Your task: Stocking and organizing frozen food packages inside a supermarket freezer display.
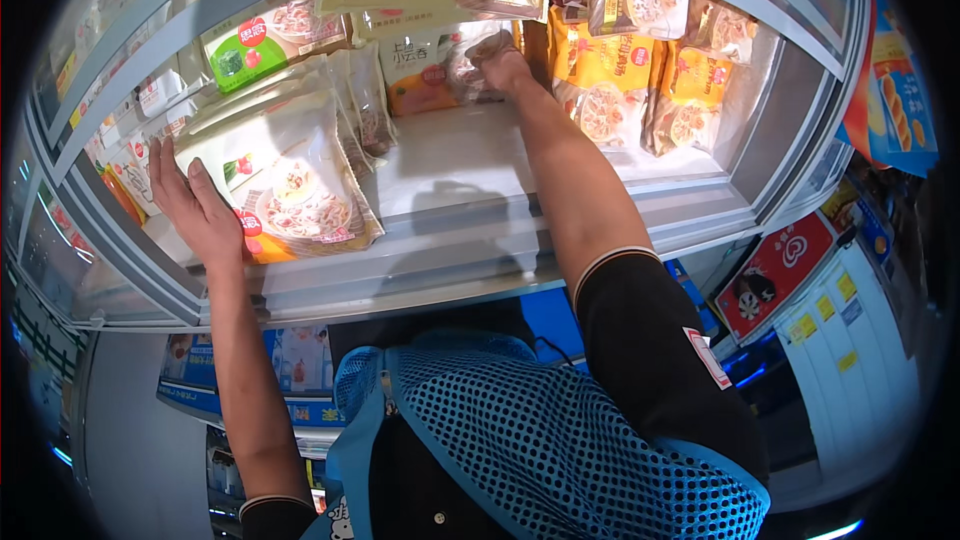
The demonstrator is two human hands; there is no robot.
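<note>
My right hand [504, 67] reaches deep into a freezer cabinet. Its fingers are curled on the right side of a white-and-orange bag of frozen wontons [416, 64], which stands against the back stack. On the left, my left hand [196, 206] lies flat along a row of upright frozen-food bags, thumb and fingers apart. Beside its thumb is the front bag [296, 187], pale with an orange lower edge and a picture of a filled bowl. Between that row and my right forearm lies the bare white cabinet floor [450, 150].
Yellow-orange frozen-food bags [600, 82] stand to the right of my forearm. A green-and-white bag [274, 37] rests behind the left row. The cabinet's metal front rail [420, 240] runs below my arms, and a sliding glass lid frame [780, 7] arches overhead.
</note>
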